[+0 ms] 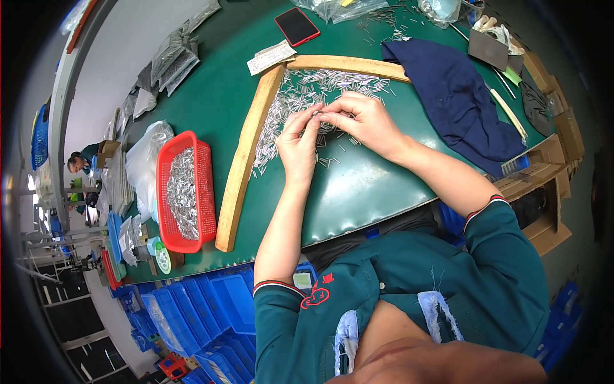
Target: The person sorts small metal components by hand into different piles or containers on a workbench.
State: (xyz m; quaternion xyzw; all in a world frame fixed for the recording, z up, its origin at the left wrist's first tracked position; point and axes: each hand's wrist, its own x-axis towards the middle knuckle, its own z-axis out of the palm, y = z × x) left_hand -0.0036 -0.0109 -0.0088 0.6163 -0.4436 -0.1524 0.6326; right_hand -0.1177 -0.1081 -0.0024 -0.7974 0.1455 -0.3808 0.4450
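Note:
Above the green table [339, 192] my left hand [299, 142] and my right hand [363, 121] meet, thumbs and fingers pinched together. A tiny piece between the fingertips is mostly hidden; its kind cannot be made out. Beneath and beyond my hands spreads a pile of small silvery metal pins [275, 118]. Two wooden bars, a left one [246, 166] and a far one [345, 64], border this pile on two sides. Left of the bars, a red plastic basket [208, 185] holds many small shiny metal parts [182, 192].
A red-edged phone [297, 27] and paper slips [271, 57] lie at the far side. Dark blue cloth [457, 96] covers the right part of the table. Plastic bags [146, 160] sit at the left, blue bins [198, 313] below the edge, and cardboard boxes [543, 205] at the right.

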